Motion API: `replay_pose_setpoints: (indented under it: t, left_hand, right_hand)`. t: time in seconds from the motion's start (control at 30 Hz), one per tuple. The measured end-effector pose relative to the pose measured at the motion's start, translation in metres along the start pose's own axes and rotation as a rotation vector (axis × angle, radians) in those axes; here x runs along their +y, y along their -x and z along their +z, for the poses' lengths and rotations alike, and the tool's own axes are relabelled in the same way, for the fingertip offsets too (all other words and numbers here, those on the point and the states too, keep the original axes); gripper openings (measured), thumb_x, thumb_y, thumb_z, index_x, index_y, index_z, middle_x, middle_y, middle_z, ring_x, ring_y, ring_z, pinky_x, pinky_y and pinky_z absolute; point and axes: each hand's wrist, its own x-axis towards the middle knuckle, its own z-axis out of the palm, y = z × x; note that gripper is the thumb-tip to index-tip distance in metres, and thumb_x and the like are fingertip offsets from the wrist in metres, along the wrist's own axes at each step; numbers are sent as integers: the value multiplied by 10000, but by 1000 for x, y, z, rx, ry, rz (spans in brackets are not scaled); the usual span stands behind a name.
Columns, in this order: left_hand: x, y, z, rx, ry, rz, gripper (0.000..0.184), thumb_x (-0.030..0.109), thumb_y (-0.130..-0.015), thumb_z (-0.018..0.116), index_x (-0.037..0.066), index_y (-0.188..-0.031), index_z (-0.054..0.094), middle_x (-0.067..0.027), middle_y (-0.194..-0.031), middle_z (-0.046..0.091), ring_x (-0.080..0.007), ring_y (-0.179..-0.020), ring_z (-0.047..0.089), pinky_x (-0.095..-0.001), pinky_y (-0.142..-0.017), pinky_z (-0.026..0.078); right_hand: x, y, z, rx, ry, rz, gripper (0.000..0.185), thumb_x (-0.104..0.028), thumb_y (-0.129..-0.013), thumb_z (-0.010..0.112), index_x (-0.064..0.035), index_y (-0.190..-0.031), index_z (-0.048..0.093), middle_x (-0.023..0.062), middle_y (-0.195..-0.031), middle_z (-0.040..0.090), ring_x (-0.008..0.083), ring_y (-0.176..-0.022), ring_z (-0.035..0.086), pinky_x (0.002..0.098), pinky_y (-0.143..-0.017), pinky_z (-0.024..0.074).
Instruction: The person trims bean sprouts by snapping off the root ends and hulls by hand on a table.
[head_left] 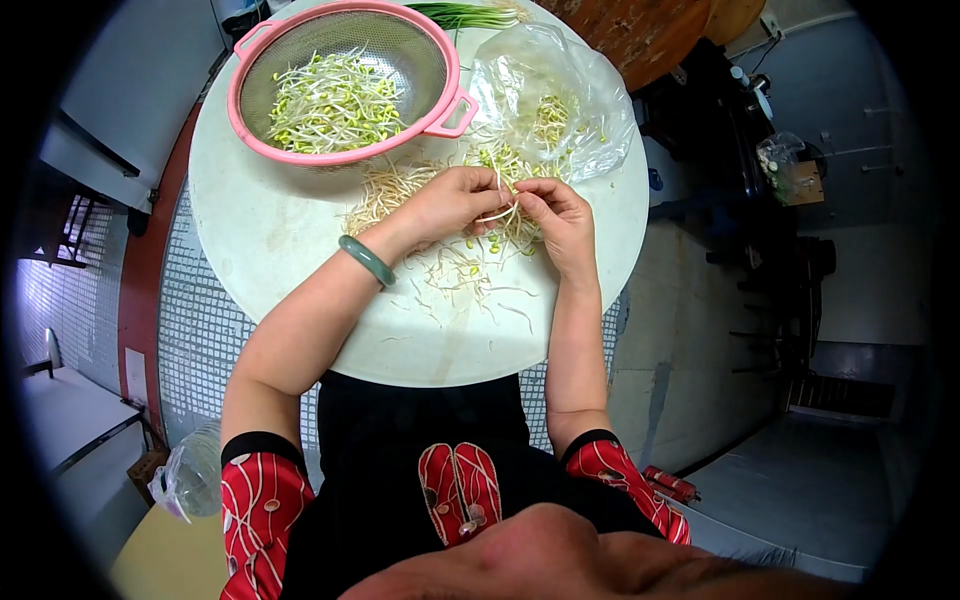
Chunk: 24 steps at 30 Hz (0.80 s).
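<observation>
Over the middle of the round white table, my left hand is closed round a few bean sprouts, with a green bangle on its wrist. My right hand pinches the end of a bean sprout close to the left fingertips. Beneath and around both hands lie loose sprouts and a pile of pale root ends. A pink-rimmed mesh colander with more sprouts stands at the back left. Behind my right hand is an open clear plastic bag with sprouts inside.
Green onions lie at the back of the white table. A brown wooden table adjoins it at the back right. Another plastic bag is at the lower left, beside a yellowish round surface.
</observation>
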Motion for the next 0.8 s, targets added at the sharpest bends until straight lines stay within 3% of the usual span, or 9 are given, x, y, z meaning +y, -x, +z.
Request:
replay_pose_setpoints:
  t: [0.2,0.4,0.5,0.8]
  left_hand:
    - [0,-1,-4,-89,40,-45,201,215,-980,535,31,-939,605,-7,-778,592,-65,-646,549,-201,-586,455]
    - [-3,-3,-4,-19,204,8,219,183,-991,503,10,-1049,624,-22,-823,619,-74,-689,581,-215,-612,478]
    - [-3,-4,-4,-36,158,33,215,158,-977,531,2,-1090,628,-28,-840,627,-76,-703,586,-220,-621,484]
    - [-3,-4,2,160,248,126,222,121,-944,586,-7,-1119,637,-23,-835,629,-81,-712,594,-221,-662,500]
  right_hand:
    - [4,-1,0,103,11,-24,128,-59,-893,652,5,-1003,649,21,-877,654,75,-783,587,212,-727,484]
    - [6,-7,-7,180,-255,-8,117,-84,-900,650,-13,-989,622,9,-824,615,74,-708,545,204,-674,457]
    - [8,-8,-3,219,-211,-6,114,-85,-904,646,-10,-984,615,11,-837,614,74,-720,544,203,-676,453]
    - [12,-8,6,189,-152,8,98,-90,-910,642,-16,-969,617,19,-839,637,70,-721,552,202,-675,452]
